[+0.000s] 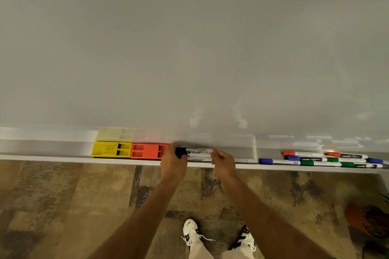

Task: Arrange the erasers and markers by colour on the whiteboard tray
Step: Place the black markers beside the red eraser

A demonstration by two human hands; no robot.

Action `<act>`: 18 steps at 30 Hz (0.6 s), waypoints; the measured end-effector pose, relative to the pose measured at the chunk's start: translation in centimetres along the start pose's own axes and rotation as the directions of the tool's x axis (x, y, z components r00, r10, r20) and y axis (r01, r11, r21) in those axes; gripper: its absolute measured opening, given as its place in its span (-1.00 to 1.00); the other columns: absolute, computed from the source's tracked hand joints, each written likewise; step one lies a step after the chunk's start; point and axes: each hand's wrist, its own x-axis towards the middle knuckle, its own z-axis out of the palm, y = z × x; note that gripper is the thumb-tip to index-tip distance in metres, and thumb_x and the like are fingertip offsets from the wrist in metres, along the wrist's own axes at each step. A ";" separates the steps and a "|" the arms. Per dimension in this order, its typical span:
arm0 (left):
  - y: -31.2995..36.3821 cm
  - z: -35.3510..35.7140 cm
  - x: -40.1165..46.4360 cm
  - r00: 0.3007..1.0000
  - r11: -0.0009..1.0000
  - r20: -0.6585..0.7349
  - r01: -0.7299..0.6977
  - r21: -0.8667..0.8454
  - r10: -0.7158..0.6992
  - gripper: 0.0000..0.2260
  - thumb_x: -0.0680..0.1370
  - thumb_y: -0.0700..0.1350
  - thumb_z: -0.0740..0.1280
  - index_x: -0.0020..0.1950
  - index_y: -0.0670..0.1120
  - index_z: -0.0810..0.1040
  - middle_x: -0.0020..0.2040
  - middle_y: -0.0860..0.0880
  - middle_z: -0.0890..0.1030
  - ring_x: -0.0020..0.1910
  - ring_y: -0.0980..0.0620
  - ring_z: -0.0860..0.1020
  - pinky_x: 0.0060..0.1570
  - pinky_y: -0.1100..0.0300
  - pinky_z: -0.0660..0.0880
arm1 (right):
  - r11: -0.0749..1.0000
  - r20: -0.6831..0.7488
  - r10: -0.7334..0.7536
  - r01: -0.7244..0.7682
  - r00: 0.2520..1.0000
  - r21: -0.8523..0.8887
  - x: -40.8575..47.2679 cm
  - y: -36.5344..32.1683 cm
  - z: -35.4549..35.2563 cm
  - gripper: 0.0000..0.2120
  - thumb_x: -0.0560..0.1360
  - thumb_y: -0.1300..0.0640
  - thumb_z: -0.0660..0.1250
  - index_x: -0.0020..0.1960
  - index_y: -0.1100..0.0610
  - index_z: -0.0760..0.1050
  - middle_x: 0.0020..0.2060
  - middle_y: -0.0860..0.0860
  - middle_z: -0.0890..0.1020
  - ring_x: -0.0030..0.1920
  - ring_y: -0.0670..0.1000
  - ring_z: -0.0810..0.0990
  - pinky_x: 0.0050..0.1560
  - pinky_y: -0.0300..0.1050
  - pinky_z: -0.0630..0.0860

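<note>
The main risk, as I judge it, is the black-capped marker point(196, 151) slipping off the narrow whiteboard tray point(52, 157) or knocking the white barrels point(199, 156) stacked under it onto the floor, since both hands work it close to the front lip. At lower centre of the frame the left hand point(173, 163) curls its fingers round the black cap end, and the right hand point(223, 163) pinches the other end. The tray holds, left of centre, a yellow eraser point(111, 149) touching an orange-red eraser point(147, 151); at lower right lie unsorted red, blue and green markers point(322, 159) in a loose pile.
</note>
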 end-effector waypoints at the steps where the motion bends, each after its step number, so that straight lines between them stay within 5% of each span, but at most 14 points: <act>1: 0.1 0.0 -0.1 1.000 1.000 0.001 -0.008 -0.007 0.008 -0.64 0.51 -0.19 0.36 0.30 -0.02 0.45 0.12 0.01 0.59 -0.06 0.10 0.50 -0.19 0.31 0.39 | 0.999 0.011 -0.024 0.024 1.000 -0.023 -0.2 -0.1 -0.2 -0.77 0.57 0.13 0.29 0.19 0.10 0.58 -0.30 -0.04 0.57 -0.39 -0.09 0.44 -0.37 -0.21 0.38; 4: 0.4 -0.2 -1.1 0.999 0.999 -0.020 -0.047 -0.013 0.047 -0.61 0.52 -0.20 0.34 0.34 -0.02 0.42 0.20 0.01 0.55 0.11 -0.02 0.53 -0.02 0.16 0.49 | 0.974 0.028 -0.171 0.173 0.985 -0.143 -0.9 -0.8 -1.3 -0.86 0.55 0.18 0.28 0.00 0.16 0.61 -0.21 0.12 0.64 -0.21 0.06 0.58 -0.19 -0.09 0.54; 7: 1.0 -0.1 -2.4 0.990 0.989 0.005 -0.144 0.019 0.144 -0.61 0.54 -0.20 0.32 0.35 0.01 0.42 0.24 0.02 0.53 0.15 0.02 0.52 0.09 0.15 0.47 | 0.954 -0.006 -0.235 0.230 0.972 -0.194 -1.6 -1.1 -3.5 -0.83 0.54 0.19 0.31 0.09 0.08 0.61 -0.13 -0.03 0.65 -0.11 -0.11 0.61 -0.09 -0.31 0.53; 9: 1.7 0.3 -3.2 0.973 0.974 0.089 -0.220 0.052 0.215 -0.66 0.54 -0.20 0.30 0.30 0.03 0.47 0.19 0.06 0.57 0.06 0.08 0.55 0.05 0.17 0.50 | 0.936 -0.034 -0.274 0.259 0.961 -0.240 -1.9 -1.5 -5.6 -0.81 0.53 0.19 0.33 0.11 0.07 0.61 -0.09 -0.12 0.63 -0.10 -0.19 0.59 -0.14 -0.46 0.45; 12: 3.2 1.8 -4.2 0.926 0.928 0.187 -0.353 0.119 0.328 -0.77 0.55 -0.16 0.28 0.17 0.07 0.55 0.03 0.13 0.59 -0.10 0.19 0.54 -0.12 0.23 0.49 | 0.907 -0.072 -0.334 0.300 0.940 -0.297 -2.0 -1.7 -9.3 -0.85 0.51 0.20 0.36 0.05 0.08 0.63 -0.10 -0.07 0.65 -0.09 -0.15 0.58 -0.06 -0.38 0.46; 18: 6.3 7.9 -4.1 0.754 0.694 0.386 -0.649 0.312 0.531 -0.87 0.56 -0.18 0.21 -0.08 -0.04 0.54 -0.13 -0.04 0.60 -0.11 -0.05 0.53 -0.18 0.09 0.44 | 0.730 -0.016 -0.456 0.364 0.890 -0.579 -1.5 -0.6 -18.4 -0.88 0.51 0.20 0.37 0.03 0.09 0.61 -0.13 -0.06 0.61 -0.16 -0.11 0.54 -0.08 -0.30 0.44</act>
